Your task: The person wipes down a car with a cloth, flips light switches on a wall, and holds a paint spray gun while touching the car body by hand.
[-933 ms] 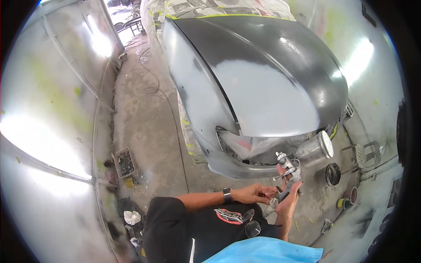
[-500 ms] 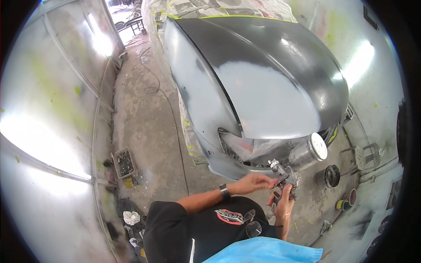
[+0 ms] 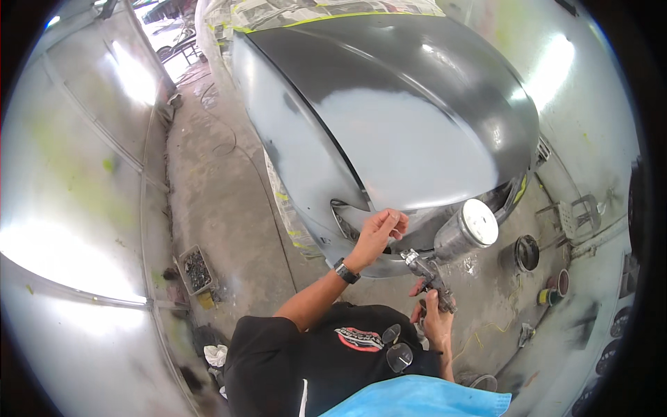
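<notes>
My right hand [image 3: 435,318] grips a metal spray gun [image 3: 429,274] by its handle, with a silver paint cup [image 3: 458,240] mounted on top, tilted up to the right. My left hand [image 3: 382,233] is raised in front of the car's nose, apart from the gun, its fingers curled together; whether anything is in them is hidden. Beyond both hands lies the car hood [image 3: 410,146], dark grey with a broad light-grey primer patch. The adjoining fender [image 3: 278,132] is light grey too, with a headlight opening [image 3: 347,221] near my left hand.
Newspaper masking [image 3: 333,8] covers the windshield area. A hose [image 3: 267,187] runs along the floor at left, near a bin of dark bits [image 3: 196,270]. At right are a dark bucket [image 3: 520,254], a chair [image 3: 573,217] and small cans [image 3: 552,292]. Light booth walls [image 3: 76,174] stand either side.
My left hand has left the spray gun and risen toward the hood's front edge. My right hand, still holding the gun, has shifted slightly left. The view has turned slightly.
</notes>
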`<state>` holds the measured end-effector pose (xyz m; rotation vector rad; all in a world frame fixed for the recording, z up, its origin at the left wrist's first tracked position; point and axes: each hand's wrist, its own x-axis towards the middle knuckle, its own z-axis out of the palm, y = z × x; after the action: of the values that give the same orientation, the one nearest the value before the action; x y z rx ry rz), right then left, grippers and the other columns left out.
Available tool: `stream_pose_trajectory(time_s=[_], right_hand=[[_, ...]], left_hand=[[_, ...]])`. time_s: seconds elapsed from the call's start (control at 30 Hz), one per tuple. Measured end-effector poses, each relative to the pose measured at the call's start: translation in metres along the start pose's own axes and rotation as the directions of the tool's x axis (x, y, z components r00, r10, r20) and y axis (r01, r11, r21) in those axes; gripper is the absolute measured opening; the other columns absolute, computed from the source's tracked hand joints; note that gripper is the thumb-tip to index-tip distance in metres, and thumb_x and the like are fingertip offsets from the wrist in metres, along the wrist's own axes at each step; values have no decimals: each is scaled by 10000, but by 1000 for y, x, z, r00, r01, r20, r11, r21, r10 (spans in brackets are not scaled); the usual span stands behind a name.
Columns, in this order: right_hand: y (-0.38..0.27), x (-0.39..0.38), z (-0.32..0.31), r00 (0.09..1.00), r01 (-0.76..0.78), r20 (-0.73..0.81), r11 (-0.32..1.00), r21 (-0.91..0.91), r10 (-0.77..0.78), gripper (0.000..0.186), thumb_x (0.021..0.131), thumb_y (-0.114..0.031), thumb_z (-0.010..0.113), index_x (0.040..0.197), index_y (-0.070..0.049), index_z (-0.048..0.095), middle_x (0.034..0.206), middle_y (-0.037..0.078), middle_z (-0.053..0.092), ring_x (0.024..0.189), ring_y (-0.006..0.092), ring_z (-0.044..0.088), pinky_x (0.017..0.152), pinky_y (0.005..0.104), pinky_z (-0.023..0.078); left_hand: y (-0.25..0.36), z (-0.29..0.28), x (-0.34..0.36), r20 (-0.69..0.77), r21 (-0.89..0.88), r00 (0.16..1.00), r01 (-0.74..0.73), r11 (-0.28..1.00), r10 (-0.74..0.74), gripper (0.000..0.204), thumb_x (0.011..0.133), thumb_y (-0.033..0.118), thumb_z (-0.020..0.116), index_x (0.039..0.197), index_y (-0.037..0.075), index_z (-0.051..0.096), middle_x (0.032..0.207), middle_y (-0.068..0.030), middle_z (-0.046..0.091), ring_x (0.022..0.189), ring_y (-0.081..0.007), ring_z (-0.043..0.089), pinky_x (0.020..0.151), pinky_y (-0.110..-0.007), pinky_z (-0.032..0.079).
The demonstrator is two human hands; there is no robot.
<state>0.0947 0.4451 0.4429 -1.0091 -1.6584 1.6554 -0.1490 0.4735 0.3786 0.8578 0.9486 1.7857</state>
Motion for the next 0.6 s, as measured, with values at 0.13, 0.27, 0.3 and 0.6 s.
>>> stream_pose_trajectory(time_s=[0.13, 0.27, 0.3, 0.6], right_hand=[[7, 0, 7, 996, -8, -91, 997, 83, 15, 525, 1056, -466, 513, 1179, 29, 636, 935, 75, 691, 474, 128, 575, 445, 269, 400], [6, -2, 9, 993, -18, -111, 996, 90, 28, 518, 1053, -462, 519, 1176, 28, 637, 936, 76, 690, 475, 126, 575, 446, 270, 399], [5, -2, 10, 994, -21, -103, 996, 83, 29, 509, 1054, -452, 520, 1175, 28, 636, 936, 79, 690, 478, 125, 576, 447, 270, 400], [-4, 4, -5, 992, -21, 123, 999, -28, 24, 426, 1053, -361, 526, 1173, 36, 622, 935, 94, 685, 479, 119, 571, 456, 272, 420]], left_hand=[[-7, 3, -3, 107, 23, 990, 89, 996, -91, 310, 1103, 312, 510, 1052, 50, 669, 947, -12, 661, 866, -92, 613, 770, -255, 505], [-9, 6, -2, 93, -15, 990, 108, 994, -106, 315, 1098, 319, 521, 1043, 51, 675, 933, -1, 654, 857, -82, 606, 757, -241, 500], [-9, 9, -2, 65, -1, 992, 108, 994, -107, 317, 1099, 325, 521, 1016, 56, 667, 891, 12, 628, 818, -73, 582, 728, -233, 476], [-11, 10, -12, -32, 0, 979, 202, 979, -202, 398, 1093, 389, 524, 825, 101, 588, 655, 93, 412, 593, -28, 376, 548, -227, 317]])
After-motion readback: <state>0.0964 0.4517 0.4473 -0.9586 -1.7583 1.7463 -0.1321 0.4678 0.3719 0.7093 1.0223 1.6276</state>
